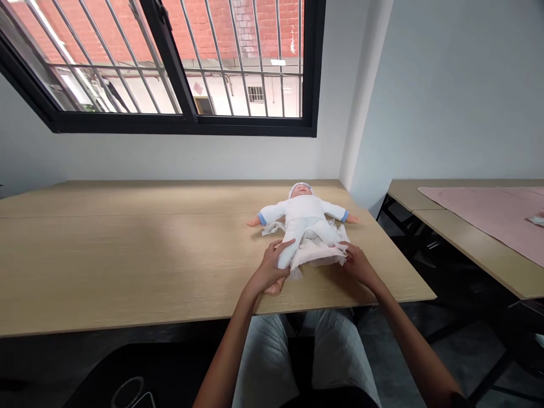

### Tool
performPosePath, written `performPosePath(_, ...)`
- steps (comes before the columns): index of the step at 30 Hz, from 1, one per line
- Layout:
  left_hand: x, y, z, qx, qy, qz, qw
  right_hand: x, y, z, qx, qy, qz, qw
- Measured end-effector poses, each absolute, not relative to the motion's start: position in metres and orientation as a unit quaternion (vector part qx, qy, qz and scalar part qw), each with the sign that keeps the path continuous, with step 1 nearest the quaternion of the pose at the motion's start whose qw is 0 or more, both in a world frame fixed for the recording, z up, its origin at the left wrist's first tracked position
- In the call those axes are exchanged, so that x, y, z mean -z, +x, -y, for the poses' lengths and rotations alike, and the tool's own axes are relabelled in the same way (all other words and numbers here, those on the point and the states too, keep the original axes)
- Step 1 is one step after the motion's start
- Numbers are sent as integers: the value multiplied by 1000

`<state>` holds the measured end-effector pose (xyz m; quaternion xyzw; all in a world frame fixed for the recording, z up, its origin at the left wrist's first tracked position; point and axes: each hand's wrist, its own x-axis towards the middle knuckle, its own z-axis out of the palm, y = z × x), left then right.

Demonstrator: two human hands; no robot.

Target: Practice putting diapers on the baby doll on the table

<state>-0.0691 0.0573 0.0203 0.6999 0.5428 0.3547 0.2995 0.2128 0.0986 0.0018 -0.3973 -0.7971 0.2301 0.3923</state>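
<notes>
A baby doll [304, 207] in a white suit with blue cuffs and a white cap lies on its back, arms spread and feet toward me. Beneath its hips and between its legs spreads a white disposable diaper [317, 252], its crumpled side wings showing at both sides of the waist. My left hand [272, 263] is closed around the doll's leg on the left, with a bare foot showing below it. The diaper's front right corner is pinched in my right hand [356, 263]. The doll's other foot is hidden behind that hand and the diaper.
The doll lies near the right end of a long wooden table [127, 255]. Across a gap on the right, a second table [450, 232] carries a pink cloth [488, 218]. A barred window [187, 62] is in the wall behind. My legs are under the table's front edge.
</notes>
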Motion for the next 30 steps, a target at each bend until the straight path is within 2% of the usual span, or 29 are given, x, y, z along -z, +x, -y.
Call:
performPosePath(5, -20, -60, -66, -292, 736, -589, 161, 2, 216, -108, -341, -415, 720, 440)
performPosePath(10, -19, -45, -85, -384, 746, -541, 64, 1, 203, -119, -335, -435, 683, 482)
performPosePath(12, -16, -42, -97, -438, 741, -502, 85, -4, 197, -124, -337, -447, 666, 493)
performPosePath(16, -22, -43, -124, -532, 680, -465, 196, -22, 182, -145, -343, -448, 621, 544)
performPosePath(20, -47, -43, -154, -564, 616, -476, 275, -47, 161, -183, -305, -443, 606, 587)
performPosePath(24, -61, -45, -182, -600, 526, -481, 364, -58, 144, -222, -275, -466, 611, 578)
performPosePath(30, -30, -62, -203, -589, 485, -481, 432, -27, 140, -245, -316, -496, 604, 538)
